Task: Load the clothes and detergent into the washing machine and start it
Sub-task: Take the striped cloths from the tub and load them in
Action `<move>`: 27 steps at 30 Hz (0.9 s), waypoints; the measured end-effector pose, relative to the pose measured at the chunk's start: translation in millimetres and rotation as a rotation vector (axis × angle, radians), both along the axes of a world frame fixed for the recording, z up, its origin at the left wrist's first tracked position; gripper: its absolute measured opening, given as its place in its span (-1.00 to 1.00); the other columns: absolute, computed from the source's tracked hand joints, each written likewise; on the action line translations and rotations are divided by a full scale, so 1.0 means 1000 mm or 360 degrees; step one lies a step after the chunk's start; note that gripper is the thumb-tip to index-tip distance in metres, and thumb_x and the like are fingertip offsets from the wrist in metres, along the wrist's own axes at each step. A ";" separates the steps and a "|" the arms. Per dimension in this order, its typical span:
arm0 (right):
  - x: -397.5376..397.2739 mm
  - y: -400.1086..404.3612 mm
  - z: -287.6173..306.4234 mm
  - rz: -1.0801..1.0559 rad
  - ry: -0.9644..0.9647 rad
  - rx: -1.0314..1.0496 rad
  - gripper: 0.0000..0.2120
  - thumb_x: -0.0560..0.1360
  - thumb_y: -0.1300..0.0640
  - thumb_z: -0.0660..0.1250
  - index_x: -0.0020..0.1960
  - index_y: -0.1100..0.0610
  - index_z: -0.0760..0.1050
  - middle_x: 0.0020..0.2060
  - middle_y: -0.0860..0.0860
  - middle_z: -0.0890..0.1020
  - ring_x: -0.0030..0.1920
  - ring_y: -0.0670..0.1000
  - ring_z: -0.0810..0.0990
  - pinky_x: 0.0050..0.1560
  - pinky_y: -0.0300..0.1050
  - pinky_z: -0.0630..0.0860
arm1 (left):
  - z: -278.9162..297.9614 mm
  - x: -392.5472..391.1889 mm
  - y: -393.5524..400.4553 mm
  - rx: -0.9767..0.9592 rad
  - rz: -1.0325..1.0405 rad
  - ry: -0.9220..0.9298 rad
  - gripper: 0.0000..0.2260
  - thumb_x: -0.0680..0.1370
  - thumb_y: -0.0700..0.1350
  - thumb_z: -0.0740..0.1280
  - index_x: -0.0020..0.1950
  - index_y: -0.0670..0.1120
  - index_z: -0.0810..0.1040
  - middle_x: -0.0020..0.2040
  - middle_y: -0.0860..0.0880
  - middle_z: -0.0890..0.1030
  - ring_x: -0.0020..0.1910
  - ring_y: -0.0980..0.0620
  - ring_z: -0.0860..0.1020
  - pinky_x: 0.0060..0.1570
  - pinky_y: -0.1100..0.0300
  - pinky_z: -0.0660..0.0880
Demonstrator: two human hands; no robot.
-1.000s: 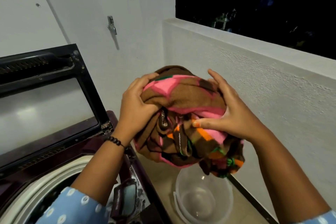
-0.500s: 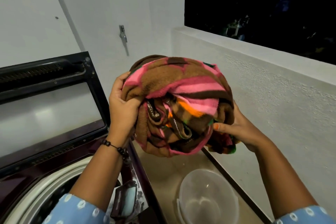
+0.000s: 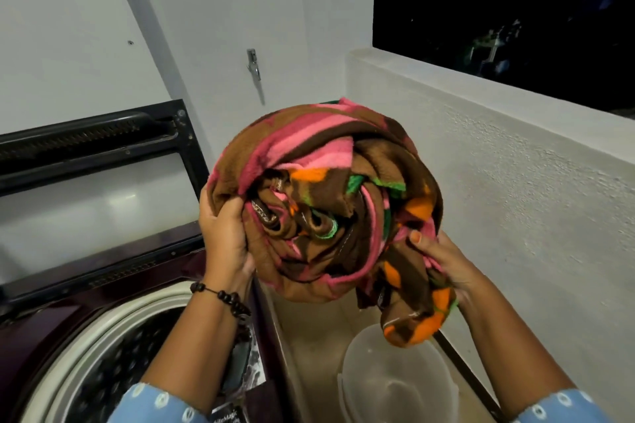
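Note:
A bundled fleece cloth, brown with pink, orange and green patches, is held up at chest height between both hands. My left hand grips its left side, fingers curled into the folds. My right hand grips the lower right part, where a loose end hangs down. The top-loading washing machine stands at the lower left with its dark lid raised and its drum open. The bundle hangs to the right of the drum, over the gap beside the machine. No detergent is visible.
A clear plastic bucket stands on the floor to the right of the machine, under the bundle. A low white parapet wall runs along the right. A metal tap sticks out of the back wall.
The bundle has risen and turned, showing more of its inner folds. My right hand has slid from the front of the bundle to its lower right side.

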State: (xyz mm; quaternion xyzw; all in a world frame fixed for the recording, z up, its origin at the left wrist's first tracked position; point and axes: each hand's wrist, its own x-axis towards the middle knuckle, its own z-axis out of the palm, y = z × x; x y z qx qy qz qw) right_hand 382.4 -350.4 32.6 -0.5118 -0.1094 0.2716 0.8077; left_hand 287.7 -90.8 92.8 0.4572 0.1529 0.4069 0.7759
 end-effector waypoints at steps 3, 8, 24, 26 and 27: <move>-0.002 0.002 0.006 0.0044 -0.0172 -0.0278 -0.42 0.26 0.08 0.60 0.23 0.07 0.51 -0.03 0.08 0.72 -0.02 0.11 0.70 -0.20 -0.15 0.62 | -0.006 -0.009 -0.010 -0.0054 0.0085 0.0006 -0.64 0.52 -0.40 0.24 0.26 -0.10 0.47 -0.10 -0.04 0.59 -0.19 0.04 0.57 -0.21 0.22 0.58; 0.012 -0.003 0.015 -0.0167 -0.0582 -0.0615 -0.46 0.31 0.26 0.54 0.22 -0.02 0.49 -0.02 -0.03 0.69 -0.03 -0.04 0.69 -0.14 -0.25 0.58 | -0.002 -0.035 -0.011 -0.0096 0.0215 0.0068 -0.69 0.53 -0.37 0.26 0.21 -0.10 0.47 -0.14 -0.02 0.58 -0.27 0.10 0.57 -0.30 0.26 0.57; 0.056 -0.013 0.012 0.0113 -0.1177 -0.1476 -0.52 0.26 0.25 0.57 0.16 0.11 0.57 -0.04 0.01 0.66 -0.01 0.04 0.63 0.03 -0.02 0.56 | 0.040 -0.057 0.050 0.1119 0.0334 0.0540 -0.53 0.27 -0.29 0.25 0.11 0.08 0.52 0.02 0.02 0.61 -0.02 0.18 0.57 0.05 0.27 0.51; 0.059 -0.013 0.014 -0.0022 -0.1245 -0.1466 -0.54 0.27 0.27 0.57 0.14 0.13 0.57 -0.05 0.05 0.65 -0.02 0.07 0.61 -0.01 -0.03 0.54 | 0.043 -0.053 0.049 0.1171 0.0314 0.0562 -0.53 0.27 -0.29 0.26 0.13 0.05 0.50 0.01 0.07 0.60 -0.07 0.26 0.56 0.00 0.36 0.51; 0.062 -0.014 0.016 0.0090 -0.1206 -0.1453 -0.56 0.27 0.26 0.57 0.12 0.11 0.57 -0.05 0.05 0.66 -0.02 0.06 0.63 0.01 0.00 0.57 | 0.045 -0.053 0.049 0.1199 0.0304 0.0581 -0.53 0.28 -0.28 0.27 0.15 0.05 0.50 0.02 0.08 0.60 -0.07 0.28 0.56 0.00 0.38 0.51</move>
